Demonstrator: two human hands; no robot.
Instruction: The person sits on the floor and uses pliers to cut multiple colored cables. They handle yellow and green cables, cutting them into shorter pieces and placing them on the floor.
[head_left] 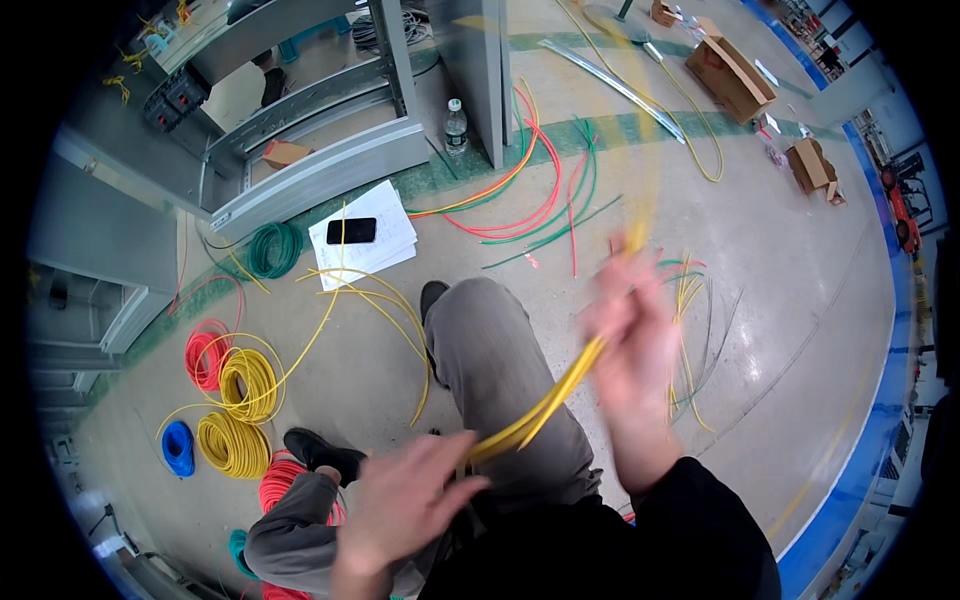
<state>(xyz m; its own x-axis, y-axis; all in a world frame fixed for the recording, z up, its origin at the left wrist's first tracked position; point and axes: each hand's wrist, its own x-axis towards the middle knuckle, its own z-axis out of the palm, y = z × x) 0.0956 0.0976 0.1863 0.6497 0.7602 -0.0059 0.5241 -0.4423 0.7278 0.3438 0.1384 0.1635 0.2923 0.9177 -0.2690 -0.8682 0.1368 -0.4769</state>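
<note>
A bundle of yellow wires [548, 404] stretches in a curve above my right leg, between my two hands. My right hand [628, 325], smeared by motion, is closed round the bundle, and a blurred length of yellow wire rises above it. At the lower end of the bundle is my left hand [408, 502]. The wires run in between its fingers and thumb, which close loosely round them; the thumb stands a little apart. Where the wires go past that hand is hidden.
Coils of yellow wire [234, 446], red wire [206, 356], blue wire [178, 448] and green wire [274, 250] lie at left. A phone [351, 231] rests on papers [385, 255]. Beyond stand a grey metal cabinet frame [330, 172] and a bottle [455, 127]. Cut wires [686, 340] and a cardboard box [730, 78] lie right.
</note>
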